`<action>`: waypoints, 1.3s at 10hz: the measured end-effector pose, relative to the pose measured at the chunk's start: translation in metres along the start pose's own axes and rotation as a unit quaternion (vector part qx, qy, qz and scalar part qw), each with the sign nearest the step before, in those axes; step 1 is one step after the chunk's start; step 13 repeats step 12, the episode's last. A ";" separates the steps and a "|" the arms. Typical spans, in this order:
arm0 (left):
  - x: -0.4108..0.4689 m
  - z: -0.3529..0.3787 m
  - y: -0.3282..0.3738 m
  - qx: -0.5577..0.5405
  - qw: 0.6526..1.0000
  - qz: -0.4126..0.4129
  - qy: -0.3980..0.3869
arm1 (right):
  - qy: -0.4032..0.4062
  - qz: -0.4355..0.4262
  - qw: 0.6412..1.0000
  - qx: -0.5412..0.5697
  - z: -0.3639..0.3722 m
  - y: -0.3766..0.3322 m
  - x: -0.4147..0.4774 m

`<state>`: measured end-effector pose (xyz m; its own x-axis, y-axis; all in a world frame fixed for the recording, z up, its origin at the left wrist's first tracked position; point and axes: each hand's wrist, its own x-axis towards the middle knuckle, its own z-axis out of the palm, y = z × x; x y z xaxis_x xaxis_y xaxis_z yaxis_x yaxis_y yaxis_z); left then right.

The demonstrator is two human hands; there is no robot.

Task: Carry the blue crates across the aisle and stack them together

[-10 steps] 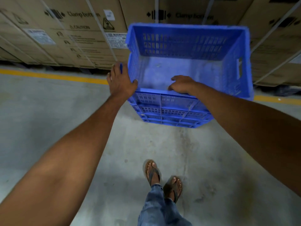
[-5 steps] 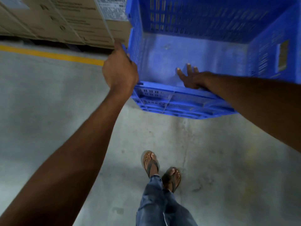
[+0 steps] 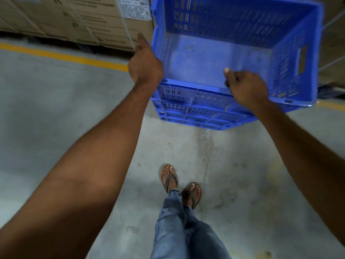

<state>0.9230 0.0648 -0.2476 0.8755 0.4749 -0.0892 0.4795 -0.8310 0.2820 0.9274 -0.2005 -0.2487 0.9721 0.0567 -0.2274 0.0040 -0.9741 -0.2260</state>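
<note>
An empty blue slotted crate [image 3: 220, 58] fills the upper middle of the head view, tilted a little and held above the concrete floor. My left hand [image 3: 144, 62] grips its near left corner, thumb up along the left wall. On the near rim towards the right, my right hand [image 3: 246, 86] is closed, fingers curled over the edge. A handle slot shows in the crate's right wall. No other crate is in view.
Strapped cardboard cartons [image 3: 74, 17] stand along the back behind a yellow floor line [image 3: 65, 57]. More cartons rise at the right edge. My sandalled feet [image 3: 179, 184] are on the grey concrete floor below the crate.
My right hand went from lying flat inside the crate to gripping the near rim. The crate has come closer to the cartons and sits higher in view.
</note>
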 end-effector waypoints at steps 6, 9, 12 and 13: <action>0.006 0.023 -0.002 0.015 0.995 -0.036 0.087 | 0.001 0.072 0.996 -0.055 0.014 0.008 -0.002; -0.005 0.008 0.000 -0.051 0.998 -0.011 0.026 | -0.064 0.011 0.998 -0.026 -0.011 0.006 -0.019; -0.146 -0.080 -0.017 -0.193 0.980 0.052 0.018 | 0.155 -0.053 0.986 -0.021 -0.083 0.022 -0.161; -0.146 -0.080 -0.017 -0.193 0.980 0.052 0.018 | 0.155 -0.053 0.986 -0.021 -0.083 0.022 -0.161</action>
